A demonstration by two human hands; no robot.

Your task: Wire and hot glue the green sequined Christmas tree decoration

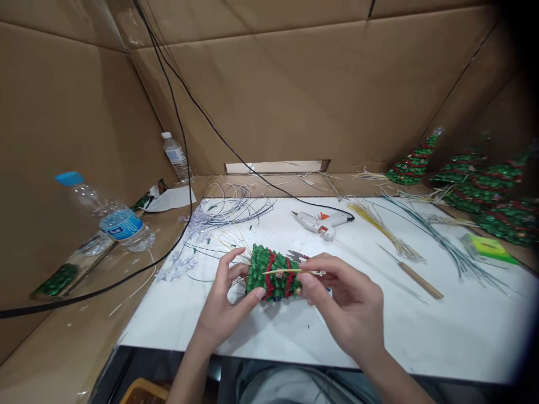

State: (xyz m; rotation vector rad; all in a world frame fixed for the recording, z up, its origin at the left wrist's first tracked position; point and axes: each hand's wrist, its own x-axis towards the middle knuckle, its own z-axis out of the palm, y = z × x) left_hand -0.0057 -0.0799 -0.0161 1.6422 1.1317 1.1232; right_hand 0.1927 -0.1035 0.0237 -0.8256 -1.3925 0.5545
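A small green Christmas tree (259,269) with red garland bands lies on its side above the white work board, its narrow end to the right. My left hand (225,303) curves around its wide end, thumb on the near side and fingers behind. Between the thumb and fingertips of my right hand (345,303) is a thin pale-yellow strand (275,271), which runs across the front of the tree. Some of those right fingertips are close to the tree's narrow end; whether they touch it I cannot tell. Scissors (297,256) lie just behind, partly hidden.
A white glue gun (322,224) with a black cord rests at the back. To the right are an awl (415,275), yellow wires (379,227), green wires (442,241) and several finished trees (415,163). Coiled wires (240,210) and water bottles (122,224) are at left.
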